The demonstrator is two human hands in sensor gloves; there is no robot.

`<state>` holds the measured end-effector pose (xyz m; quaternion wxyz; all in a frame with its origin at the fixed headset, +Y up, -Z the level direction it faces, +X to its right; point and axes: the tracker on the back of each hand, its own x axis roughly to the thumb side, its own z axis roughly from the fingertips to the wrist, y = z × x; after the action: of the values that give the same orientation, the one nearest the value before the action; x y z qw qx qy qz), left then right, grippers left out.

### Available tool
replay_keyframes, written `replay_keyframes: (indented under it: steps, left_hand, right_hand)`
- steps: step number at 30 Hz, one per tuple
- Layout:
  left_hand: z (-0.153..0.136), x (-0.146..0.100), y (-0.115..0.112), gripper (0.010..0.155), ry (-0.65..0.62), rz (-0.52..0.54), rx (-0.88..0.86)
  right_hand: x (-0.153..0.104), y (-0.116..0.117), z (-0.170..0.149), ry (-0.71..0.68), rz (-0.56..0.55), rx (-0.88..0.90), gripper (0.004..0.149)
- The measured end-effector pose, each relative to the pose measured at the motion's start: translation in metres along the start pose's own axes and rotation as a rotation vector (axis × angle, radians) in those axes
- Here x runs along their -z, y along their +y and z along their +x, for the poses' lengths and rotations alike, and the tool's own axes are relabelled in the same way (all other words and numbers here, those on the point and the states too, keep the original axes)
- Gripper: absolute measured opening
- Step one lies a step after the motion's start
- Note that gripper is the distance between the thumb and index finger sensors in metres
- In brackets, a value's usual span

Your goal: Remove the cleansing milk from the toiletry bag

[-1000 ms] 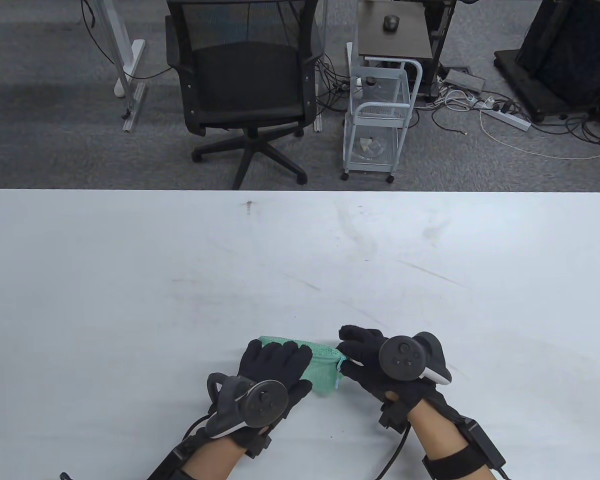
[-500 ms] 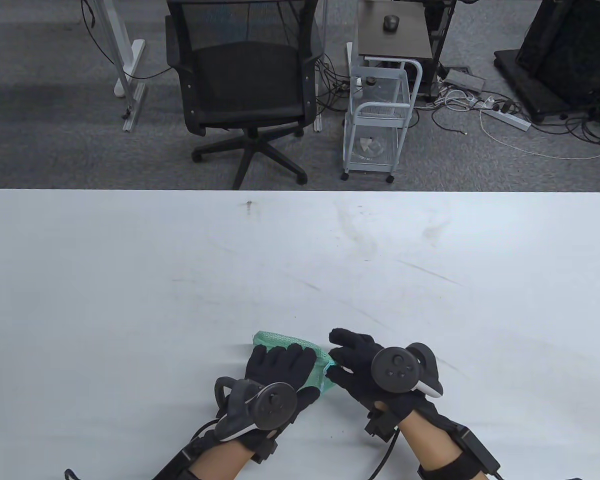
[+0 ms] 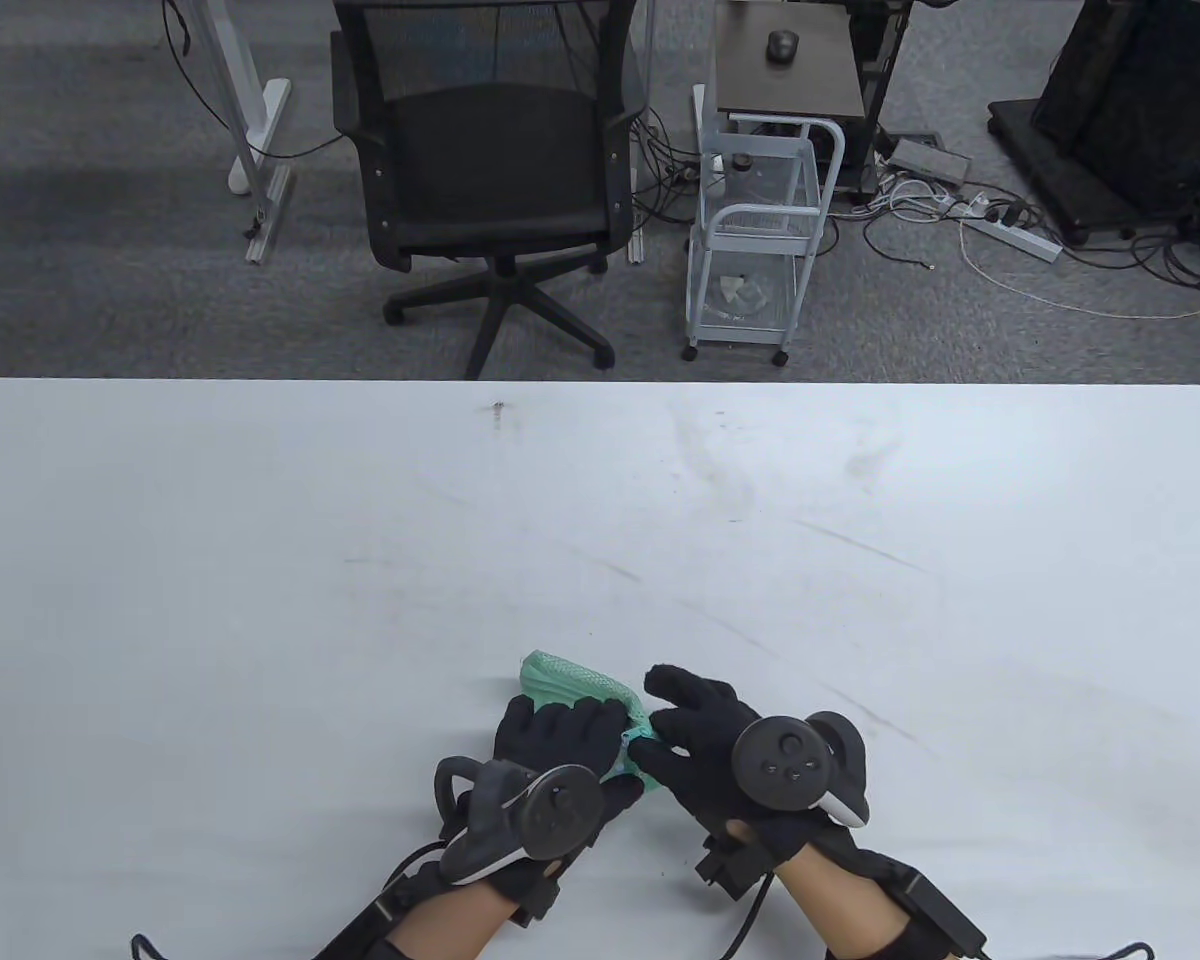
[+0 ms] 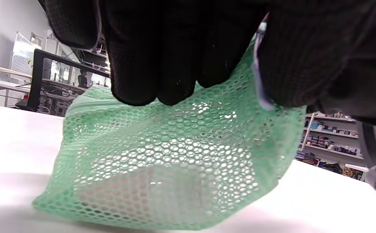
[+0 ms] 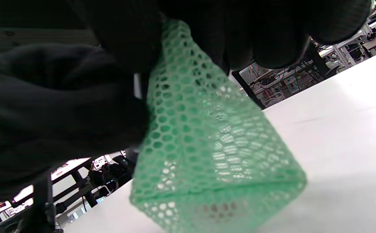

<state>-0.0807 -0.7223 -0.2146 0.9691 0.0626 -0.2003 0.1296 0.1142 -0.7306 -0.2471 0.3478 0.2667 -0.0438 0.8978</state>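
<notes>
Cleansing milk (image 4: 142, 191) inside toiletry bag (image 4: 175, 155), below both hands' fingers (image 4: 162, 64) gripping bag top.

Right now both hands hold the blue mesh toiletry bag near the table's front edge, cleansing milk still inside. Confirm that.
Not quite: the mesh toiletry bag is green, not blue, as the left wrist view shows. Left hand and right hand do hold it, a pinkish item still inside.

Two gloved hands work at the near edge: the left hand (image 3: 550, 740) and the right hand (image 3: 705, 740). One green mesh toiletry bag (image 3: 570, 685) sits on one white counter (image 3: 260, 560). One pinkish item (image 4: 136, 191) shows through the mesh.
</notes>
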Motion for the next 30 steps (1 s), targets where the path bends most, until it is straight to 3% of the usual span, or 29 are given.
replay_keyframes:
  steps: [10,30]
  left_hand:
    - [-0.002,0.001,0.0,0.045,0.013,0.018,-0.015]
    - [-0.013,-0.003,0.019,0.041,0.04,0.118,0.006]
  right_hand:
    - [0.0,0.0,0.001,-0.003,0.008,0.011,0.046]
    - [0.004,-0.006,-0.009,0.012,0.041,-0.091,0.042]
